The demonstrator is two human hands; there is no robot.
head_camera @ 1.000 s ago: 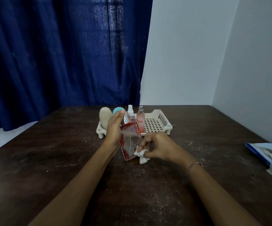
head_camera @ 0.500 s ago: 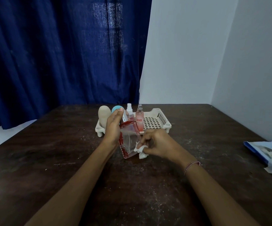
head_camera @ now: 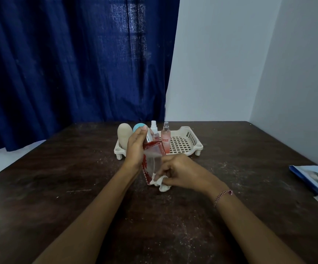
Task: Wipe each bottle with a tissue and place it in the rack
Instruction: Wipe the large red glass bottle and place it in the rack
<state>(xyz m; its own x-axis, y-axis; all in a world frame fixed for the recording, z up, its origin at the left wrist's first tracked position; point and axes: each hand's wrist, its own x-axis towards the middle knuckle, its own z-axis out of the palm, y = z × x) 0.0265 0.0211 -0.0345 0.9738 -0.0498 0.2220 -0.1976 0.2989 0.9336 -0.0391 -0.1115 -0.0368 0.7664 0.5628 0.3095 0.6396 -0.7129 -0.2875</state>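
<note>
Since a moment ago the right grip [head_camera: 181, 171] has crept further across the lower face of the clear red-trimmed bottle [head_camera: 152, 161]. At the left of the cream rack [head_camera: 190, 141] stand a beige bottle [head_camera: 124, 138] and a teal-capped one [head_camera: 137, 127]. The left grip [head_camera: 135, 149] wraps the tilted red-trimmed bottle near its neck, just before the rack over the worktop [head_camera: 59, 187]. The right grip pinches a crumpled tissue [head_camera: 163, 185] at its bottom corner. A white spray bottle [head_camera: 153, 128] and a pink spray bottle [head_camera: 165, 143] stand in the rack. A blue packet [head_camera: 314, 180] lies far right.
</note>
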